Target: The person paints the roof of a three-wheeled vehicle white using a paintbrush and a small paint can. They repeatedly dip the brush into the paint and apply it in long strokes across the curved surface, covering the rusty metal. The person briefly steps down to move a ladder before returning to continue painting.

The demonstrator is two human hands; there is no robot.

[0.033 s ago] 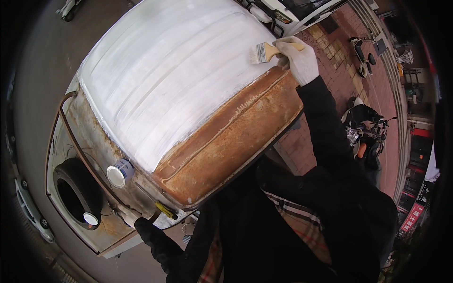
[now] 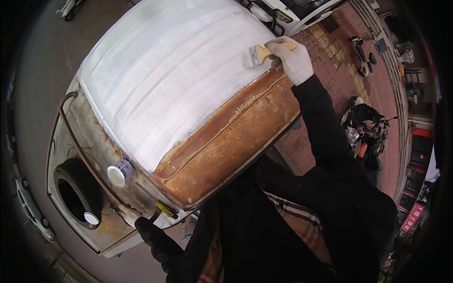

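My right hand (image 2: 291, 60), in a pale glove, is closed round the wooden handle of a flat paintbrush (image 2: 256, 55). Its bristles point left over the white-painted part of a vehicle's cab roof (image 2: 170, 70), near the far right side. Along the near right side a rusty brown strip (image 2: 236, 137) of the roof shows bare metal. At the lower left, my left hand (image 2: 127, 216), also gloved, grips the rusty metal rail (image 2: 85, 155) of the cargo bed; its fingers show only in part. A paint can (image 2: 120, 173) with white paint stands behind the cab, just above that hand.
In the bed lies a black tyre (image 2: 78, 191) with a white round lid (image 2: 91, 218) beside it. A yellow-handled tool (image 2: 166, 211) rests by the cab's rear corner. A motorcycle (image 2: 365, 127) stands on the brick pavement at right; a white vehicle (image 2: 288, 14) is beyond the roof.
My right hand and the paintbrush have shifted slightly left across the roof. My left hand stays on the rail.
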